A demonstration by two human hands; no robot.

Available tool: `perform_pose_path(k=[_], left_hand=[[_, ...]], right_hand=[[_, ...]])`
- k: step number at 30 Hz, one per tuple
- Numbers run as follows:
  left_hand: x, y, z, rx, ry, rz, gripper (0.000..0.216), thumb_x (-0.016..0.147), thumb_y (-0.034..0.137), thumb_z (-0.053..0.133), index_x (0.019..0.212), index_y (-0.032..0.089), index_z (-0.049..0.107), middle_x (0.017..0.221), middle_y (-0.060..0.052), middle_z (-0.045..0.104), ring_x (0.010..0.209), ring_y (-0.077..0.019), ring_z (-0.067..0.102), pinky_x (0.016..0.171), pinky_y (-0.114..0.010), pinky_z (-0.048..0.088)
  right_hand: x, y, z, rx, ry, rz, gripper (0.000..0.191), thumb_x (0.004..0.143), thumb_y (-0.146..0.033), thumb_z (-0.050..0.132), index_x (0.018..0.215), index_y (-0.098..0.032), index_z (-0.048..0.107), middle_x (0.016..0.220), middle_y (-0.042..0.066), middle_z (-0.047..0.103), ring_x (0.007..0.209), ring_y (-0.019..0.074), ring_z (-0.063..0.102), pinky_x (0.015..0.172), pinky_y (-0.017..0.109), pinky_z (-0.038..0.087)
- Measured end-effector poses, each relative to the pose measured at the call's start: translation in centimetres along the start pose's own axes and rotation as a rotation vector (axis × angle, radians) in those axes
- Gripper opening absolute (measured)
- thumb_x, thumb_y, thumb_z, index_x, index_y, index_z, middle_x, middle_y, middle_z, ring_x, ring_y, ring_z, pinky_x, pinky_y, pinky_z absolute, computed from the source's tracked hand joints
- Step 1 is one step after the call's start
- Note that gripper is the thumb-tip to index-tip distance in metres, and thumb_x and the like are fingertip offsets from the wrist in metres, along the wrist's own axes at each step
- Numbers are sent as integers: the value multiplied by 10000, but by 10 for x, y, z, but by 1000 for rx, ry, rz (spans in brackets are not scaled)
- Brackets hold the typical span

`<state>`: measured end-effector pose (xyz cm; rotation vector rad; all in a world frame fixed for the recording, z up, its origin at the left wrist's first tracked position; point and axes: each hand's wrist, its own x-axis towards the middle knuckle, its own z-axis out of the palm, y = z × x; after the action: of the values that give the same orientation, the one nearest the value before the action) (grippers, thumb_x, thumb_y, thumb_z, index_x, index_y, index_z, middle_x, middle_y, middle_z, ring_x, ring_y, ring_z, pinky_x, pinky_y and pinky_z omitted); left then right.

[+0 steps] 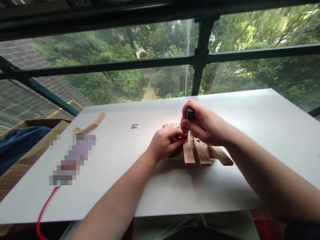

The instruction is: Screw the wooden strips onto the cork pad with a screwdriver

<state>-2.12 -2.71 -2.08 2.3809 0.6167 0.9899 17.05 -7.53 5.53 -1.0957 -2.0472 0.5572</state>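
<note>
In my right hand (pixel 201 125) is a screwdriver (pixel 190 114), its black handle upright in my curled fingers. The tip points down at the upper end of a light wooden strip (pixel 189 156). My left hand (pixel 162 141) has its thumb and fingertips pinched together beside that tip; what they hold is too small to make out. Two more wooden strips, a middle one (pixel 203 155) with a dark hole and a slanted one (pixel 222 156) at the right, lie alongside. Beneath them is a brown, shiny, plastic-wrapped piece (pixel 177 154), partly covered by my hands.
Several small screws (pixel 134 126) lie on the white table (pixel 120 160). Farther left rests a curved wooden hook (pixel 91 126). A blurred-out item (pixel 77 155) with a red cord (pixel 45 208) lies near the left edge. A cardboard box (pixel 47 146) with blue cloth stands beside the table.
</note>
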Motion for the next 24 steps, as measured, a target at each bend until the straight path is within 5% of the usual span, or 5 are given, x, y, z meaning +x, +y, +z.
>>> perform_pose_path(k=[24], left_hand=[[1,0,-1,-15,-30,-21,64,842,241,682,886,199,699,828,-31,706,778,-156,630,766,-301,522]], right_hand=[[-2,1,4,120,16,53,102,947,-210,492,947,-235,394,728,-17,624,588,129,544,585,287,425]])
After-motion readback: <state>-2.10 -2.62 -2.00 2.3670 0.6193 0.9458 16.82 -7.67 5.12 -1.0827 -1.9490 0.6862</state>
